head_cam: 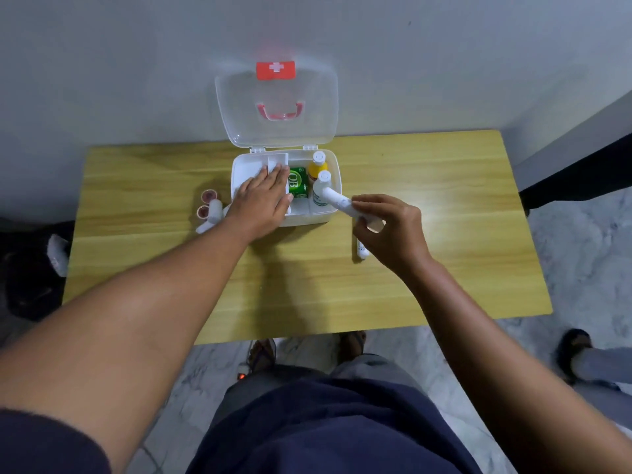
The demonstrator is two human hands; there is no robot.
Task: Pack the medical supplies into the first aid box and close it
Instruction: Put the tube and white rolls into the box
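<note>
The white plastic first aid box (307, 218), clear lid (277, 131) raised, stands at 12 o'clock on the light wooden table (444, 234), holding a green carton (297, 186) and two white-capped bottles (320, 191). The left hand (263, 200) lies flat, fingers straight, on the white tray (249, 167) in its 9 o'clock half. The right hand (390, 230) pinches a white wrapped roll (338, 200) over the box's 4 o'clock corner.

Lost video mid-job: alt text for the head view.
The right hand holds a white bandage roll over the right front edge of the open first aid box on a table, while the left hand lies flat on the box's white tray. A green carton, a yellow bottle and a white bottle stand inside; another roll and tape rolls lie outside.
</note>
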